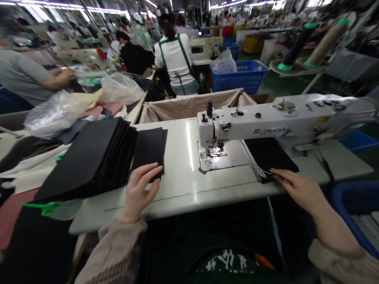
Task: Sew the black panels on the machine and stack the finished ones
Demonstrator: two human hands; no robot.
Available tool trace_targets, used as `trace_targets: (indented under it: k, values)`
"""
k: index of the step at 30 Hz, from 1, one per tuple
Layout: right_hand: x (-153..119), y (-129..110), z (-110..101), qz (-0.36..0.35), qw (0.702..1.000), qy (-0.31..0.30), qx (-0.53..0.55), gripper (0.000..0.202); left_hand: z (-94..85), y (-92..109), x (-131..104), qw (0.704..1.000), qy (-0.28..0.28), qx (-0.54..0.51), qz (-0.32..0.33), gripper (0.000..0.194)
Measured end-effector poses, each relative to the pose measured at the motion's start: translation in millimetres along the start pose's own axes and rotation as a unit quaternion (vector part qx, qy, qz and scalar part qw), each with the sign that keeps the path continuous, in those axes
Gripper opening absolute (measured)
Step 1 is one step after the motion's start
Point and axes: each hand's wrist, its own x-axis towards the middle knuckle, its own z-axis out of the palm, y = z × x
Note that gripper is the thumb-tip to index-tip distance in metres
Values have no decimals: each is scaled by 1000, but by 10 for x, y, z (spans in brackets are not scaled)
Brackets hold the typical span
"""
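My left hand [143, 187] reaches over the near end of a thin pile of black panels [148, 146], its fingers spread and the tips at the top panel. Directly left of that pile stands a tall, leaning stack of black panels [89, 148]. My right hand [299, 189] is closed at the near corner of another black stack [269, 156], whose left edge looks pale. A slim tool with a dark red part [286, 181] shows in its fingers, partly hidden. Between my hands is the white sewing machine [242, 122], with nothing black under its presser foot [217, 150].
A cloth-lined bin [189, 108] adjoins the table's far edge. Blue crates [238, 79] stand beyond it, and a blue tub [343, 205] is at lower right. Thread cones [299, 45] rise at upper right. Plastic bags [56, 114] and scraps lie left. Co-workers sit ahead.
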Motion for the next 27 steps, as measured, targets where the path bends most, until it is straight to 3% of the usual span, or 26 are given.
trace_targets:
  k: [3,5,7,9,12,14,16,17,21,24,27]
  values:
    - [-5,-146,-133,-16,997,40,67,30,493,352,116,990,-72,-115,28,37]
    - [-26,-405,-207,-51,987,58,143,24,733,569,223,978,-98,-182,34,37]
    - [-47,-786,-218,-106,969,-13,223,20,907,777,350,964,-113,-240,31,37]
    - [-51,-1213,-140,-180,936,-132,274,14,1051,976,466,948,-147,-280,32,39]
    - [4,-1723,94,-242,890,-213,321,14,1267,1195,513,921,-262,-279,77,46]
    - [106,-1890,263,-260,854,-252,374,12,1383,1219,412,906,-333,-233,120,52]
    - [284,-1926,417,-254,839,-247,413,18,1410,1127,221,904,-365,-173,137,56]
    - [403,-1913,491,-242,847,-226,416,21,1380,1047,109,912,-365,-141,127,56]
    - [969,-1837,797,-174,940,-111,272,37,1045,694,-255,948,-317,-21,5,50]
    - [1279,-1837,971,-152,977,-95,118,53,829,555,-314,952,-301,18,-52,49]
    - [1350,-1800,1013,-164,980,-110,30,57,811,522,-220,955,-286,42,-60,51]
